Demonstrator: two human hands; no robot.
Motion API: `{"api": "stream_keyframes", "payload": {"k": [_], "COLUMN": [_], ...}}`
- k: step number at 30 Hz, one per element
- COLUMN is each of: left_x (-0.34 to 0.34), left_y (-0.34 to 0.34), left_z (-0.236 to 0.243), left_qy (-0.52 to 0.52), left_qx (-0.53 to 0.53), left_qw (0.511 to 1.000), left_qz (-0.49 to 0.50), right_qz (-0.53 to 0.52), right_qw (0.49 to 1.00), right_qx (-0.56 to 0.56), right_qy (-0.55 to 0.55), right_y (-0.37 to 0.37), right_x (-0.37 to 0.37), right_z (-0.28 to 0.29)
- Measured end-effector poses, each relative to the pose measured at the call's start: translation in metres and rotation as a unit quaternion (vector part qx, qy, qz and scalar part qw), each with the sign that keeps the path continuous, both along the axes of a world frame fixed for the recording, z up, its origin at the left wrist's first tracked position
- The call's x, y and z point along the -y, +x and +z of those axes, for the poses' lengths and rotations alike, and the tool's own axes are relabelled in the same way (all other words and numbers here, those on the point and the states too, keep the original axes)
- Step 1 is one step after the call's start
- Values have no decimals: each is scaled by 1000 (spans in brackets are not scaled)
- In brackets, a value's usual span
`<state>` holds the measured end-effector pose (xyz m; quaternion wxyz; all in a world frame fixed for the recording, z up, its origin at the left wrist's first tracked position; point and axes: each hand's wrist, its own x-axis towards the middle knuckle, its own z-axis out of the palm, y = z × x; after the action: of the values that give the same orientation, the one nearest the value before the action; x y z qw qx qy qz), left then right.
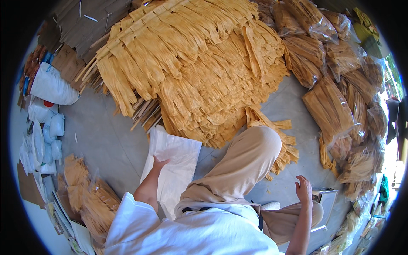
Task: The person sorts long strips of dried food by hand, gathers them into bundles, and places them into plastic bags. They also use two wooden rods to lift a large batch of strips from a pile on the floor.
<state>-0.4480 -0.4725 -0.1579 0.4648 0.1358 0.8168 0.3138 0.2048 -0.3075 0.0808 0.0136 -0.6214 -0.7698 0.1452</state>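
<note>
My left hand (160, 162) rests on a stack of translucent white plastic bags (179, 148) beside my raised, bent knee; its thumb and a finger show spread, the other fingers are unclear. My right hand (303, 189) is raised at the lower right with loosely curled, separated fingers and nothing visible in it, near a metal box-like device (327, 199). In front of me lies a large heap of yellow, crinkled dried strips (199, 85), some hanging over wooden sticks (144, 112). A loose bunch of strips (284, 153) lies just right of my knee.
Bagged brown strips (327, 106) are piled along the right. More bagged strips (95, 197) lie at the lower left. White sacks and bundles (53, 85) line the left wall, with flattened cardboard (80, 25) behind. Grey floor (104, 136) shows between these piles.
</note>
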Motion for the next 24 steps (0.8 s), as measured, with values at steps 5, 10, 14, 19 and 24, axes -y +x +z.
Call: {"api": "stream_keyframes", "payload": {"k": [5,10,14,19,24], "left_x": [24,16,-20,-36,-44], "left_y": [40,61,0,-53,-43], "left_z": [-66,-58,-45,-34,-32], "left_qy": [-110,-48,-40,71,-30], "left_qx": [-129,-246,-355,-290,-316], "left_qw": [977,948,931,952,939], "left_qz": [-131,-199,-79,-73,-135], "right_qz": [23,1,-2,4,0], "right_qw": [999,999,999,999,999], "right_qx": [-10,-1,11,8,6], "right_qy": [-33,-49,-39,-50,-42], "right_y": [-9,-5,4,3,-5], "right_x": [-15,-11,-3,-6,-4], "right_z": [-5,-7,-9,-11,-5]}}
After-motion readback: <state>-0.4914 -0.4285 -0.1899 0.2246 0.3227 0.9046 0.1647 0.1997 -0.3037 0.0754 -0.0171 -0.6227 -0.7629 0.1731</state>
